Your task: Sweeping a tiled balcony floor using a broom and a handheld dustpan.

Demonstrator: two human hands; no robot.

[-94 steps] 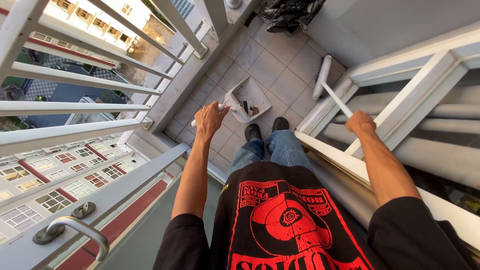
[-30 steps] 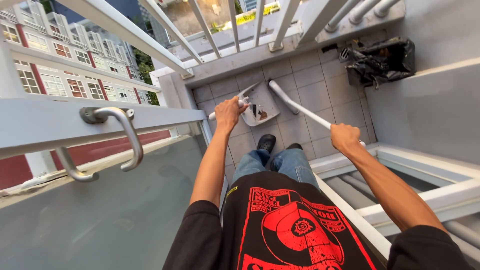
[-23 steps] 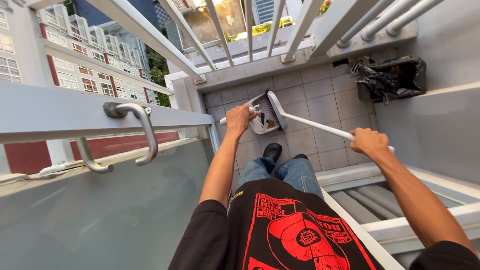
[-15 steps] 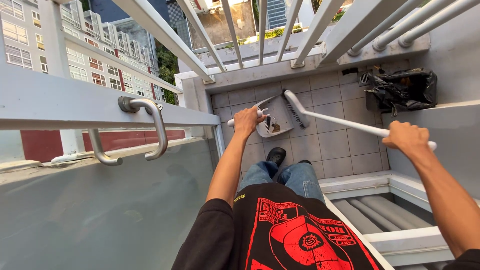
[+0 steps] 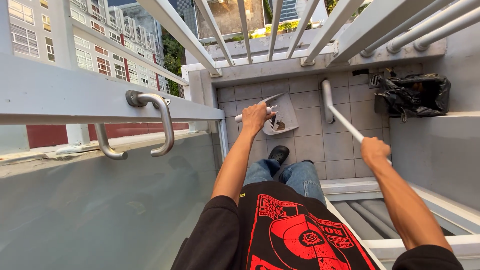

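At far left, a grey door panel [image 5: 100, 210] is standing with a curved metal pull handle [image 5: 160, 122] fixed to its top rail. Beyond it, white railing bars [image 5: 245, 30] are closing off the balcony edge, with buildings showing below.

The left hand [image 5: 256, 118] is wrapped closed around the white handle of a dustpan [image 5: 282, 114]. The dustpan is sitting tilted on the tiled floor [image 5: 310, 147], near the door edge and ahead of the person's black shoe [image 5: 278, 154]; a small dark heap of debris is lying inside it.

To the right of the dustpan, and apart from it, a white broom [image 5: 327, 100] is resting its head on the tiles close to the railing base. Its stick is running back diagonally to the right hand [image 5: 375, 150], which is clenched around the stick's upper end.

At far right, a black bag [image 5: 415, 92] is sitting crumpled in the corner against a grey wall [image 5: 435, 150]. White pipes [image 5: 365, 212] are lying beneath a white frame at lower right.
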